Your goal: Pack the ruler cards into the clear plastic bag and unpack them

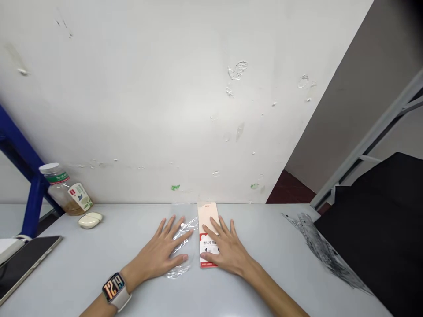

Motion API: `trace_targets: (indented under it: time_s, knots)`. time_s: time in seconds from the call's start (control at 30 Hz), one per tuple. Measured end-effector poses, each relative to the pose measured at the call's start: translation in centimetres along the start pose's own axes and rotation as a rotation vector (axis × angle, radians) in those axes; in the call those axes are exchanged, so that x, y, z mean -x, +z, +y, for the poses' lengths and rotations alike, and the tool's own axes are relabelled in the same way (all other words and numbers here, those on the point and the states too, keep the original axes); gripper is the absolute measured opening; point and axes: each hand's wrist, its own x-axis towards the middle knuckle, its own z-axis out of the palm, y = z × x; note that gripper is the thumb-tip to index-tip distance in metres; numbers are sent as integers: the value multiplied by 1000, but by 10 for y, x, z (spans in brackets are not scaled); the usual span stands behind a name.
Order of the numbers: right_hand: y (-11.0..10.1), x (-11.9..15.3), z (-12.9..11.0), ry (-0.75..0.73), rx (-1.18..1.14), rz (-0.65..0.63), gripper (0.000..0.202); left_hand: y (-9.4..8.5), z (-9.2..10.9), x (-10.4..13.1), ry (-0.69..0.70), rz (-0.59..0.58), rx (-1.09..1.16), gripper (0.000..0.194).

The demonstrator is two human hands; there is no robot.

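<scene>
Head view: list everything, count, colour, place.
card packet: 1, cream, white, red, centre
plastic sleeve: 1, clear, beside packet
bottle: 1, clear, back left
oval object: 1, cream, before bottle
device: 1, black screen, left edge
unclear item: 1, white, left edge
frame: 1, blue, far left
table: 1, grey, bottom
scribbled patch: 1, dark, table's right
large shape: 1, black, right edge
rail: 1, grey, right
wall: 1, white, behind
floor: 1, maroon, right
watch: 1, pale strap, left wrist
left hand: 1, on sleeve
right hand: 1, on packet

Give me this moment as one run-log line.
left hand: spread on clear plastic wrapper | right hand: spread on red-and-white printed packet | left side: computer mouse, white-capped bottle
</scene>
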Motion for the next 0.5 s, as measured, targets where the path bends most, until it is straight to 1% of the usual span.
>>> trace_targets:
  time_s: [0.1,0.23,0.4,0.5]
  knots:
    - [1,0,1,0,-1,-10,80,-1,1,0,-4,-1,9,64]
    - [3,0,2,-4,20,2,76,-2,2,1,-13,-26,23,63]
    - [1,0,0,14,42,-10,80,0,0,2,-1,22,36,64]
    - [0,0,-1,5,32,-9,81,1,-1,2,0,19,39,63]
